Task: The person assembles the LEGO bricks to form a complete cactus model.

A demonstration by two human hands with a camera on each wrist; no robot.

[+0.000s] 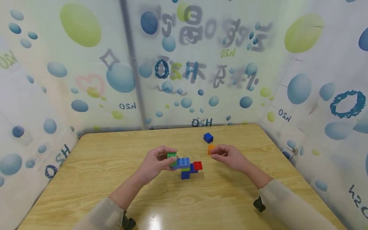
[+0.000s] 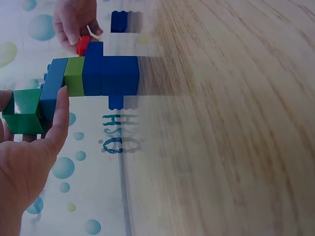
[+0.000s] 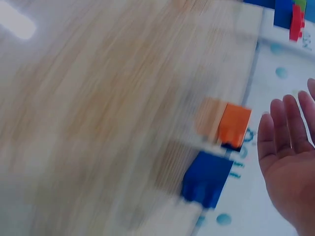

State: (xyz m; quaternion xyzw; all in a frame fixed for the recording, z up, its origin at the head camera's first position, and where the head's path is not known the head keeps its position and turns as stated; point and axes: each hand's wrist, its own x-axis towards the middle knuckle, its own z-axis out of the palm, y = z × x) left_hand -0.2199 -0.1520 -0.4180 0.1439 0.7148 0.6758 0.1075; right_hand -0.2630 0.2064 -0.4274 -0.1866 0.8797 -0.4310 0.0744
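Observation:
A toy-brick build stands on the table, with a light blue brick point(image 1: 183, 162) across its top. Lime point(image 2: 74, 76) and dark blue bricks point(image 2: 119, 74) sit beneath, and a red brick point(image 1: 197, 165) juts out to the right. At the build's left end, my left hand point(image 1: 152, 166) pinches a green brick point(image 1: 172, 155) between thumb and fingers. My right hand point(image 1: 232, 158), its fingers loosely extended, hovers beside a loose orange brick point(image 1: 211, 148). In the right wrist view, a gap shows between that hand and the orange brick.
Behind the orange brick lies a loose blue brick point(image 1: 208, 138). The wooden table point(image 1: 115, 143) runs back to a patterned curtain point(image 1: 178, 95), which also encloses both sides. Wrist cameras point(image 1: 259, 204) sit at both cuffs.

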